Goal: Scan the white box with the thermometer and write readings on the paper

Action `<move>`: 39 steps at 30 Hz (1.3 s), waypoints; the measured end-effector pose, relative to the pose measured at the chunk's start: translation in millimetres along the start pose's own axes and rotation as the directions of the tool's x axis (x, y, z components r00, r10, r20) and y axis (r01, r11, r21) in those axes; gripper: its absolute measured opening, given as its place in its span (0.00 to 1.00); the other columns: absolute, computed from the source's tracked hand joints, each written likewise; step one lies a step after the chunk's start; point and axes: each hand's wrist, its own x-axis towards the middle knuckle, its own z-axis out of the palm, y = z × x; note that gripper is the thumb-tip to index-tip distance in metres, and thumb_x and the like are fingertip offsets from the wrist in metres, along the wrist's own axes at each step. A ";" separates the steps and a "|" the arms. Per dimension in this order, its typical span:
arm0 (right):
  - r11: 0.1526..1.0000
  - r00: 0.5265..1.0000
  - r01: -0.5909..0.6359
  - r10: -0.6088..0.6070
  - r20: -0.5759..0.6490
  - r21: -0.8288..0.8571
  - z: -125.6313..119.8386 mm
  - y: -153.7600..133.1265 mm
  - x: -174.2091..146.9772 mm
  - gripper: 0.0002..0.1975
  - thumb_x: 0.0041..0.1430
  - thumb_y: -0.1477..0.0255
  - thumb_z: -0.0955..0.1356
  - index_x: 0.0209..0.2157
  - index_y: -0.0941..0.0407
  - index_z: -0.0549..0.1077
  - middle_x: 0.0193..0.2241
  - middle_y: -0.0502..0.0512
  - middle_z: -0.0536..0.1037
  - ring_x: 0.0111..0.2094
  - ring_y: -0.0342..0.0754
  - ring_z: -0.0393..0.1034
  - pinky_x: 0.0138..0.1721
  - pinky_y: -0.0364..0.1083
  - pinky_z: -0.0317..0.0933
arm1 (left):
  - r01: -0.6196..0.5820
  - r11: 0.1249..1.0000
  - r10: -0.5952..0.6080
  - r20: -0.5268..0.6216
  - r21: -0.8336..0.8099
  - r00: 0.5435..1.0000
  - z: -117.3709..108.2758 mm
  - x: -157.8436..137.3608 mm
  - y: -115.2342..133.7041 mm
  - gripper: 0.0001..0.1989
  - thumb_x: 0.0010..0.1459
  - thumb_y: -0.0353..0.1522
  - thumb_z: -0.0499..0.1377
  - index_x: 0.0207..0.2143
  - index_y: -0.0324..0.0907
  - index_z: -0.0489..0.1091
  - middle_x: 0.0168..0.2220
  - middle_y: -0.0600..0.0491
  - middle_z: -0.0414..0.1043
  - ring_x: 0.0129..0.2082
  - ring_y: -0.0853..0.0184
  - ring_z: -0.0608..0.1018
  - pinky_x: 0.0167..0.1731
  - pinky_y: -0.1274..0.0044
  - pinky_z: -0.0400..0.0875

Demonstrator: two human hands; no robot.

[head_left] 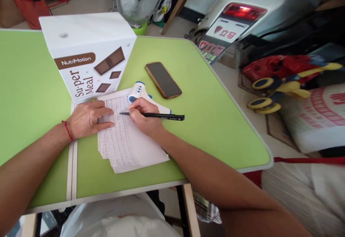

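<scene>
Your right forearm (199,165) lies nearest the camera, crossing the near edge of the tabletop (215,129). Both hands are at the paper sheets (137,150), which lie on the tabletop beneath and between them. Right hand (148,124): closed on 1 black pen (167,116), tip at the handwritten lines. Left hand (87,118): open and holding nothing, thumb and index finger spread over the left margin.

Possible faults and causes:

1. Sheet shift. The near edges are staggered, and your left hand bears on the left side only. If it lifts, a pen stroke could drag the top sheet askew.

2. Stray mark. The pen tip sits just beside your left fingertips; an overlong stroke toward them could ink the skin.

3. Smear. If the ink is wet, which you cannot tell from this view, either hand sliding across the lines could blur them.

4. Contact. A white-and-blue handheld device (138,89) lies just beyond your right hand; whether they touch is hidden. An outward sweep could push it toward the phone (164,80). Likewise, a forward left-hand shove could disturb the carton (93,71) standing just beyond.
</scene>
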 end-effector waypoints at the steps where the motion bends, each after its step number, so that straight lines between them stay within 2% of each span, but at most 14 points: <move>1: 1.000 1.000 0.001 -0.001 -0.002 -0.006 0.1 -0.1 -0.1 0.03 0.47 0.76 0.63 0.23 0.54 0.64 0.14 0.42 0.63 0.16 0.38 0.54 0.20 0.42 0.51 | 0.004 1.000 -0.004 0.002 0.001 1.000 0.1 0.0 0.1 0.22 0.65 0.48 0.52 0.43 0.41 0.75 0.34 0.51 0.73 0.32 0.65 0.75 0.27 0.77 0.65; 11: 1.000 1.000 0.017 -0.017 -0.010 -0.020 -0.2 1.1 -1.2 0.02 0.47 0.74 0.63 0.23 0.54 0.64 0.15 0.43 0.62 0.17 0.39 0.55 0.21 0.42 0.52 | -0.004 1.000 0.004 -0.007 -0.002 1.000 0.3 -0.4 -0.5 0.20 0.64 0.47 0.53 0.43 0.41 0.75 0.34 0.51 0.73 0.32 0.65 0.76 0.26 0.77 0.65; 18: 0.999 0.999 0.016 -0.015 0.031 -0.030 -2.2 0.3 0.4 0.03 0.47 0.75 0.64 0.23 0.54 0.63 0.15 0.43 0.62 0.17 0.38 0.54 0.20 0.41 0.50 | 0.016 1.000 -0.016 0.013 -0.009 1.000 -1.1 -0.1 0.7 0.19 0.64 0.46 0.54 0.43 0.42 0.75 0.35 0.50 0.74 0.32 0.65 0.76 0.27 0.77 0.66; 25: 0.999 0.999 0.007 -0.005 -0.049 0.052 1.0 1.4 -0.5 0.03 0.49 0.75 0.63 0.24 0.53 0.64 0.13 0.43 0.63 0.15 0.38 0.55 0.19 0.42 0.50 | 0.001 1.000 -0.001 -0.010 -0.006 1.000 0.1 -0.4 -0.2 0.20 0.64 0.47 0.53 0.42 0.41 0.75 0.34 0.50 0.73 0.32 0.65 0.76 0.27 0.77 0.66; 29: 0.999 1.000 -0.002 0.002 0.001 0.039 0.6 -2.1 -1.3 0.04 0.50 0.74 0.64 0.23 0.54 0.65 0.14 0.43 0.66 0.16 0.39 0.57 0.20 0.42 0.53 | 0.011 1.000 -0.011 0.007 -0.007 1.000 -0.5 0.2 0.8 0.20 0.64 0.47 0.53 0.43 0.41 0.75 0.34 0.50 0.73 0.32 0.65 0.76 0.27 0.77 0.65; 32: 1.000 1.000 0.002 -0.003 0.027 0.011 -1.6 -5.9 -1.6 0.08 0.53 0.68 0.65 0.23 0.54 0.67 0.15 0.45 0.68 0.18 0.39 0.60 0.22 0.42 0.57 | 0.019 1.000 -0.020 0.009 0.002 1.000 -0.9 0.2 1.2 0.20 0.65 0.47 0.53 0.43 0.42 0.75 0.35 0.50 0.74 0.32 0.66 0.76 0.27 0.77 0.65; 34: 1.000 0.999 0.001 -0.001 0.038 0.001 -2.5 -7.6 -2.1 0.08 0.52 0.67 0.66 0.22 0.54 0.67 0.16 0.45 0.69 0.18 0.39 0.59 0.22 0.42 0.57 | 0.017 1.000 -0.017 0.009 -0.002 1.000 -0.8 0.2 1.0 0.21 0.65 0.47 0.53 0.43 0.42 0.75 0.35 0.50 0.73 0.32 0.65 0.76 0.27 0.77 0.65; 39: 1.000 0.999 0.014 -0.014 0.046 0.003 -1.4 -7.6 -4.1 0.04 0.46 0.73 0.67 0.21 0.55 0.67 0.17 0.45 0.68 0.18 0.38 0.58 0.20 0.41 0.55 | 0.005 1.000 -0.005 -0.002 -0.014 1.000 0.0 -0.1 -0.3 0.21 0.65 0.48 0.52 0.43 0.41 0.75 0.34 0.50 0.73 0.31 0.66 0.75 0.26 0.77 0.64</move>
